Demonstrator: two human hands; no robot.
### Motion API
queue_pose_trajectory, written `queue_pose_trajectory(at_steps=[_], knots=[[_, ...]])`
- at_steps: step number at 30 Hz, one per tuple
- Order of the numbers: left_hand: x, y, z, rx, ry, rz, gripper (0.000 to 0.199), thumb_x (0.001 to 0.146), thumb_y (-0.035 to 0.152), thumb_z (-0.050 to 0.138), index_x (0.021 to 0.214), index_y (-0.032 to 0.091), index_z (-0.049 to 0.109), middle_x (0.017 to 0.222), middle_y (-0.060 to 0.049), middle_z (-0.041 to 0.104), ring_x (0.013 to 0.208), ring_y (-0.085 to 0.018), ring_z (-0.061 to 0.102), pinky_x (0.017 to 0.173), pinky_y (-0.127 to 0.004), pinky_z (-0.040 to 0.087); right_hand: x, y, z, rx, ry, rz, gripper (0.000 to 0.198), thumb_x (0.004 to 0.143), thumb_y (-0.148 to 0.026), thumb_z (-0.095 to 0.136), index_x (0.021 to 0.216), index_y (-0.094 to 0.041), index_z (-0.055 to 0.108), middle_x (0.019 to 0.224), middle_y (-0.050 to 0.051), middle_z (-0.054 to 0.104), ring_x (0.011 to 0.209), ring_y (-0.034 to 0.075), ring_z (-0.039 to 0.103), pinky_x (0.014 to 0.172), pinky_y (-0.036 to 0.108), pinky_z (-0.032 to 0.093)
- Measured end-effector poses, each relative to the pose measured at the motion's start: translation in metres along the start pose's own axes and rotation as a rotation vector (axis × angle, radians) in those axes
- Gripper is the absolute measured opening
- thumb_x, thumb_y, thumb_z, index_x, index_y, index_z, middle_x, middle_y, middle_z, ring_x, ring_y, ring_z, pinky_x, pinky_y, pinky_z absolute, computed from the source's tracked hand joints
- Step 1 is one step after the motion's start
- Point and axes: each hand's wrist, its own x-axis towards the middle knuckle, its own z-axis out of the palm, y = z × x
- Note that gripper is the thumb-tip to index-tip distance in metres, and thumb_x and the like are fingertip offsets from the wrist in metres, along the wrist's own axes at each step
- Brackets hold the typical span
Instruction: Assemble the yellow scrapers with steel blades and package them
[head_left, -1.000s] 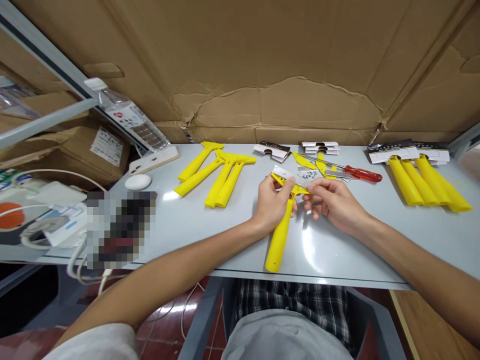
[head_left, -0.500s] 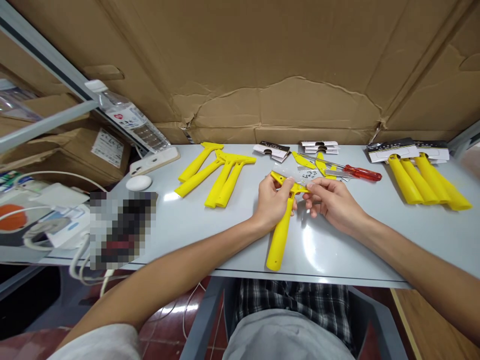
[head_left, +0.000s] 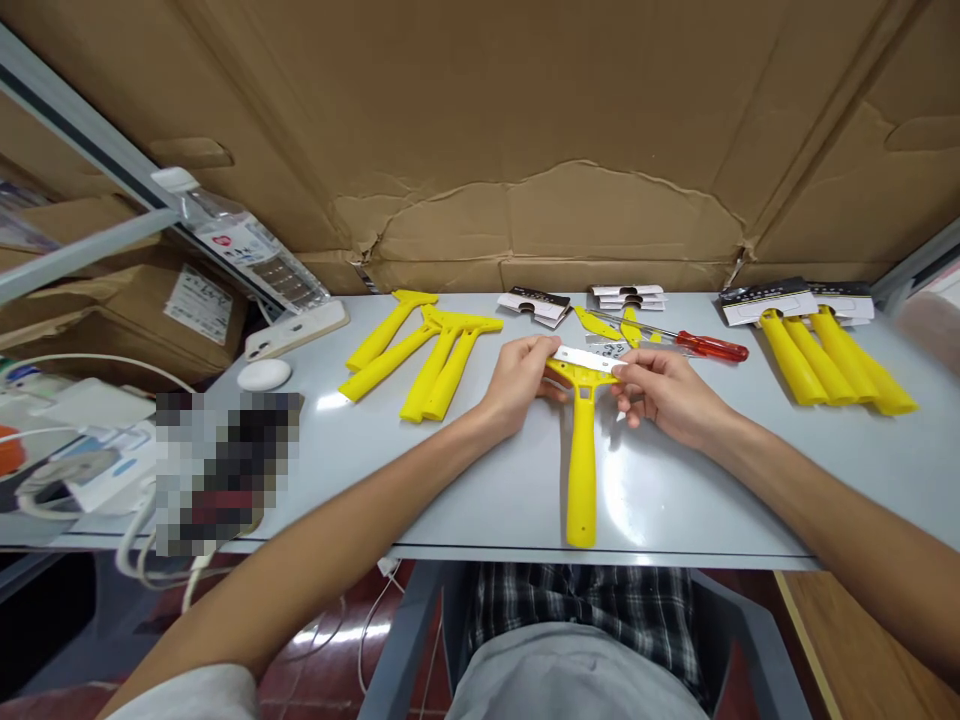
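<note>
Between my hands a yellow T-shaped scraper handle [head_left: 582, 470] points its grip toward me. A flat, light metal blade [head_left: 586, 358] with slots lies along the top of its head. My left hand [head_left: 521, 385] is closed on the left end of the head, its thumb at the blade's left end. At the other end my right hand [head_left: 667, 393] pinches the blade's right end between thumb and finger, close against the head. Just beyond the hands are loose yellow scraper head pieces [head_left: 596, 324] and a screwdriver [head_left: 711, 346] with a red handle.
Several yellow scraper handles [head_left: 450, 365] lie to the left. More yellow handles with cards [head_left: 862, 370] lie at the right. Folded cards [head_left: 534, 305] sit at the back. On the left are a bottle [head_left: 247, 250], a phone [head_left: 296, 330] and cables. Cardboard [head_left: 600, 220] stands behind the table.
The scraper handle has turned from slanted to nearly straight toward me. The metal blade now shows across its head, spanning both hands. My left hand has shifted to the head's left end.
</note>
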Motion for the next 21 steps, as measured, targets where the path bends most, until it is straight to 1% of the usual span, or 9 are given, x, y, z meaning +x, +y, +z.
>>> queue_pose_trajectory(at_steps=[3,5,7,9,13,16,21], knots=[[0.009,0.009,-0.010,0.100,-0.065,-0.051,0.019,0.078,0.031,0.073,0.078,0.012,0.068,0.073,-0.007,0.068,0.052,-0.012,0.062,0.040,-0.020,0.049,0.001,-0.001,-0.003,0.000,0.010,0.014,0.041,0.072,-0.039,0.088,0.091,-0.012,0.064,0.078,0.005,0.065,0.058,0.010,0.059,0.042,0.021,0.050],[0.011,0.012,-0.013,0.099,-0.069,-0.062,0.018,0.076,0.026,0.074,0.086,0.011,0.070,0.075,-0.006,0.069,0.051,-0.011,0.062,0.040,-0.021,0.049,0.002,0.000,-0.004,0.010,0.029,0.000,0.041,0.072,-0.040,0.088,0.091,-0.013,0.063,0.081,0.006,0.065,0.059,0.011,0.060,0.042,0.021,0.050],[0.012,0.013,-0.014,0.080,-0.062,-0.056,0.024,0.074,0.022,0.076,0.095,0.012,0.070,0.078,-0.005,0.070,0.052,-0.012,0.064,0.040,-0.022,0.051,0.002,0.000,-0.005,0.021,0.041,-0.016,0.040,0.074,-0.040,0.088,0.090,-0.013,0.063,0.082,0.006,0.065,0.061,0.011,0.061,0.043,0.022,0.050],[0.012,0.011,-0.015,0.070,-0.061,-0.035,0.030,0.073,0.020,0.078,0.100,0.013,0.068,0.077,-0.004,0.069,0.054,-0.013,0.066,0.042,-0.022,0.052,0.003,0.000,-0.006,0.035,0.045,-0.023,0.036,0.078,-0.038,0.085,0.090,-0.013,0.063,0.083,0.006,0.065,0.062,0.011,0.061,0.043,0.022,0.050],[0.012,0.006,-0.013,0.075,-0.029,0.056,0.030,0.074,0.019,0.080,0.099,0.013,0.065,0.069,0.001,0.065,0.054,-0.014,0.067,0.044,-0.021,0.053,0.003,-0.001,-0.004,0.077,0.073,-0.014,0.025,0.086,-0.031,0.077,0.097,-0.014,0.063,0.086,0.007,0.068,0.063,0.012,0.064,0.045,0.022,0.051],[0.011,0.006,-0.010,0.087,-0.004,0.117,0.027,0.075,0.019,0.079,0.097,0.014,0.063,0.067,0.004,0.062,0.051,-0.012,0.067,0.044,-0.021,0.053,0.004,-0.001,-0.002,0.098,0.124,-0.004,0.023,0.089,-0.028,0.073,0.103,-0.013,0.062,0.089,0.010,0.070,0.066,0.014,0.068,0.046,0.021,0.052],[0.007,0.008,-0.008,0.144,0.013,0.155,0.024,0.077,0.018,0.077,0.093,0.017,0.059,0.069,0.005,0.061,0.049,-0.011,0.067,0.045,-0.020,0.053,0.004,-0.001,-0.003,0.081,0.156,0.010,0.014,0.094,-0.024,0.066,0.098,-0.010,0.065,0.091,0.012,0.072,0.068,0.015,0.070,0.047,0.021,0.053]])
